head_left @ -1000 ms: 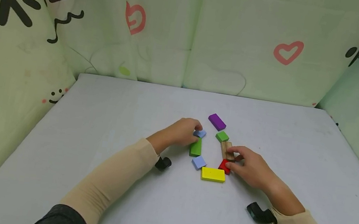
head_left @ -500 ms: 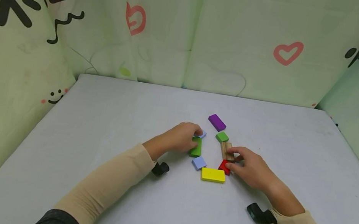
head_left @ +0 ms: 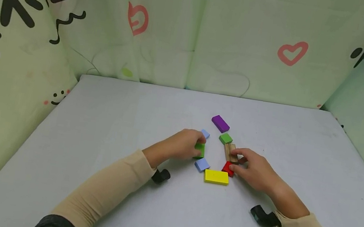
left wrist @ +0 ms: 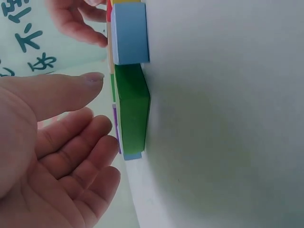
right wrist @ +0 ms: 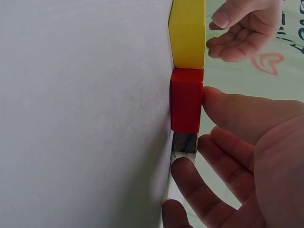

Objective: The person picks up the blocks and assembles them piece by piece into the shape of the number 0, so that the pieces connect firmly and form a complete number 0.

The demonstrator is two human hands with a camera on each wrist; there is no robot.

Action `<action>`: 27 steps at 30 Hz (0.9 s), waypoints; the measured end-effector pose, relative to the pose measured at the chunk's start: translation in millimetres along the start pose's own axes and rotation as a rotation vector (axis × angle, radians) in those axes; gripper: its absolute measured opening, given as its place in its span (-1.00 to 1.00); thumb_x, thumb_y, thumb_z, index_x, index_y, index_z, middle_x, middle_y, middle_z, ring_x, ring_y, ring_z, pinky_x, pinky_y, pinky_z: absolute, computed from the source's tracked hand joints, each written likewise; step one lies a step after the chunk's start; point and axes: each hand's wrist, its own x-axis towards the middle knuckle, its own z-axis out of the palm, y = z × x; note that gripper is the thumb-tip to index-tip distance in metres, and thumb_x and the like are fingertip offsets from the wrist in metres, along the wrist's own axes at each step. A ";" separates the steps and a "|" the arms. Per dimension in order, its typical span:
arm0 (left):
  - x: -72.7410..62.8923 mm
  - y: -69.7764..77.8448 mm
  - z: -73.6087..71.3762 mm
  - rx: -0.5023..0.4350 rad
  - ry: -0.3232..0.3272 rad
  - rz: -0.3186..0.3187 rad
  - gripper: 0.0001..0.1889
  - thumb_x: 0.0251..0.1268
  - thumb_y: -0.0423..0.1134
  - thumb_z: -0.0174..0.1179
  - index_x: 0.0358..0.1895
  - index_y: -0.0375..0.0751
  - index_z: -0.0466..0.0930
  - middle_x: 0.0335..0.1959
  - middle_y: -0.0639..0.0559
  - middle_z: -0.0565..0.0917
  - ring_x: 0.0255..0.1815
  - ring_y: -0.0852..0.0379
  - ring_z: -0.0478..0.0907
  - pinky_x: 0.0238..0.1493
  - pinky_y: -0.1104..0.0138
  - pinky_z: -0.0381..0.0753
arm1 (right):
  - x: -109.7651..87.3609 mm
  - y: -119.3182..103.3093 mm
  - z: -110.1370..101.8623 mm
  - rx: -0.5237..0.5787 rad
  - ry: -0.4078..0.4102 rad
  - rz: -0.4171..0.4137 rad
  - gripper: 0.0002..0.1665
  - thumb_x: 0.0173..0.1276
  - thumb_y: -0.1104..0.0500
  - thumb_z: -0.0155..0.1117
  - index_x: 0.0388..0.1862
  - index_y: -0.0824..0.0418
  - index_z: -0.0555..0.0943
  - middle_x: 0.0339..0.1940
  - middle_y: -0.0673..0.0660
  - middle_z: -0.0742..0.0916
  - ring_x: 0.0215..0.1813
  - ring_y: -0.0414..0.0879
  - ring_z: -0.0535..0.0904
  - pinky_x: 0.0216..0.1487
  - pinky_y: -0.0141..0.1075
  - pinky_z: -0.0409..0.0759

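In the head view my left hand (head_left: 185,144) is over the long green block (head_left: 200,150), partly covering it. Its thumb and loosely bent fingers stand apart just above that block in the left wrist view. A light blue block (head_left: 205,133) lies beyond it, another light blue block (head_left: 202,165) on the near side. My right hand (head_left: 254,167) rests its thumb tip at the top of the red block (right wrist: 186,100), with fingertips by the wooden block (head_left: 228,151). Ahead of it are a small green block (head_left: 225,138) and a purple block (head_left: 220,123).
The yellow block (head_left: 216,177) lies nearest the body, between the red and light blue blocks. Together the blocks form a ring with a gap at its far left, on a white table (head_left: 133,110). Printed green cloth (head_left: 235,39) hangs around the back and sides.
My left hand has drawn back from the far light blue block toward me, over the long green block, uncovering the blue one. The right hand has hardly moved.
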 end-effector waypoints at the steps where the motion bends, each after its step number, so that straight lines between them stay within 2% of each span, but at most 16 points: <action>1: -0.7 0.6 0.6 0.003 0.000 0.000 -0.56 0.38 -0.22 0.31 0.28 -0.19 0.54 0.15 0.03 0.61 0.06 0.16 0.49 0.21 0.37 0.49 | 0.0 0.0 -0.1 -0.001 0.000 -0.002 -0.44 0.39 0.13 0.35 0.30 0.30 0.49 0.10 0.30 0.63 0.05 0.17 0.55 0.02 0.04 0.62; 9: -4.6 4.5 5.7 0.025 -0.007 0.009 -0.53 0.32 -0.17 0.37 0.26 -0.18 0.56 0.10 0.04 0.63 -0.02 0.17 0.48 0.18 0.37 0.51 | 0.1 0.2 -0.4 -0.003 -0.001 -0.004 -0.43 0.39 0.12 0.35 0.31 0.29 0.49 0.11 0.30 0.63 0.05 0.17 0.55 0.02 0.04 0.62; 17: -7.2 3.4 8.7 0.074 0.009 0.048 -0.50 0.30 -0.13 0.39 0.27 -0.20 0.56 0.12 0.03 0.63 -0.01 0.16 0.48 0.17 0.38 0.50 | 0.6 0.0 0.0 0.005 -0.002 -0.001 -0.43 0.38 0.13 0.35 0.30 0.29 0.49 0.10 0.30 0.63 0.05 0.17 0.55 0.01 0.03 0.62; 27: -12.0 1.6 11.7 0.079 0.040 0.070 -0.51 0.32 -0.13 0.37 0.26 -0.22 0.56 0.14 0.01 0.62 0.05 0.16 0.49 0.22 0.38 0.47 | 1.7 0.1 -1.1 -0.007 -0.009 -0.007 -0.44 0.39 0.12 0.35 0.29 0.29 0.49 0.10 0.29 0.64 0.04 0.16 0.56 0.01 0.03 0.62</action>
